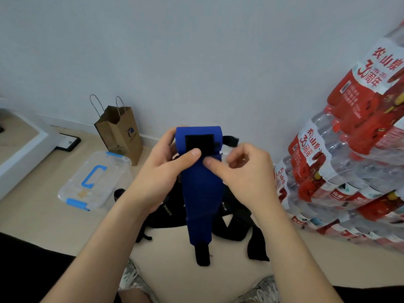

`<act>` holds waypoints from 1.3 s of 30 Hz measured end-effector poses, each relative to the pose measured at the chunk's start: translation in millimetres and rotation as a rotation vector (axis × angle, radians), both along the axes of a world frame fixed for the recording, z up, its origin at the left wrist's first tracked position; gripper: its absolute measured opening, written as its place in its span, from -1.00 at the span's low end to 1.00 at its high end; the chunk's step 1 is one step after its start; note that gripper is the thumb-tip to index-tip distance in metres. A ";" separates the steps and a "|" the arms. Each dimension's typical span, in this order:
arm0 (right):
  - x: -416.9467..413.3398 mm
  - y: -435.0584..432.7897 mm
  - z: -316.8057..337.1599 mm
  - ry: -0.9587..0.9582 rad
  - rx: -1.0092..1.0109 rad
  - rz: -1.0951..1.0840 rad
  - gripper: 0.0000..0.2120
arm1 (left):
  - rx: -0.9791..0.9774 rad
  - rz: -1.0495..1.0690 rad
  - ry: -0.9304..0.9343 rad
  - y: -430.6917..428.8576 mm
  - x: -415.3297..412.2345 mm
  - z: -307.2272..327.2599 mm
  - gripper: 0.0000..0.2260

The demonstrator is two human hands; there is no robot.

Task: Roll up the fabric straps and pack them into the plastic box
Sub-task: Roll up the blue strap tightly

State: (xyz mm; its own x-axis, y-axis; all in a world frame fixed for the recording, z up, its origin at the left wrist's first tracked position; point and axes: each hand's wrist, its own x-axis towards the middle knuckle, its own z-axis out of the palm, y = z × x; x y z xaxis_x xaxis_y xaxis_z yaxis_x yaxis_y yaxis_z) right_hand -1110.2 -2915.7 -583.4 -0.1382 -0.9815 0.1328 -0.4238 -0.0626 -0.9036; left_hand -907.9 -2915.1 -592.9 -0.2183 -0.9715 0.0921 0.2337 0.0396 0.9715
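A blue fabric strap (200, 193) with a black hook-and-loop patch near its top hangs in the air at the centre. My left hand (168, 165) grips its upper left edge, thumb pressed on the patch. My right hand (242, 169) pinches the strap's right edge with thumb and curled fingers. The strap's black tail dangles near the floor. Several black straps (234, 226) lie in a heap on the floor behind it. The clear plastic box (91, 182) with blue latches and handle sits on the floor at the left, its lid on.
A brown paper bag (119, 134) stands against the wall behind the box. Stacked packs of bottled water (349, 167) fill the right side. A white ledge (19, 149) runs along the left. A small dark object (119, 193) lies beside the box.
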 end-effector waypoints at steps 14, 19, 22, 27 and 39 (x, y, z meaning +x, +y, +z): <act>-24.1 -4.3 11.9 -0.274 0.168 0.394 -0.66 | -0.055 -0.089 -0.201 2.3 -8.1 -3.6 -0.54; -21.9 -5.7 6.0 -0.197 0.029 0.372 -0.63 | 0.081 -0.038 -0.088 0.1 -12.7 -2.6 -0.55; -20.7 -5.6 6.6 -0.206 -0.051 0.376 -0.54 | 0.096 -0.052 -0.067 1.5 -17.1 -0.9 -0.67; -15.4 -3.0 1.9 -0.241 -0.104 0.367 -0.49 | 0.021 -0.038 -0.182 1.2 -18.3 6.2 -0.70; -30.4 -5.1 2.9 -0.295 0.012 0.454 -0.58 | -0.082 -0.083 -0.165 3.8 -14.8 3.9 -0.56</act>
State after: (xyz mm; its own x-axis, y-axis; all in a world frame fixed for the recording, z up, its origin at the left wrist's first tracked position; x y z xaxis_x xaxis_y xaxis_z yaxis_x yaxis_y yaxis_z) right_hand -1140.6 -2920.8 -580.5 0.2704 -0.9524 0.1409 -0.0849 -0.1693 -0.9819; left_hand -922.7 -2911.3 -589.0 -0.3161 -0.9402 0.1269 0.0777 0.1076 0.9911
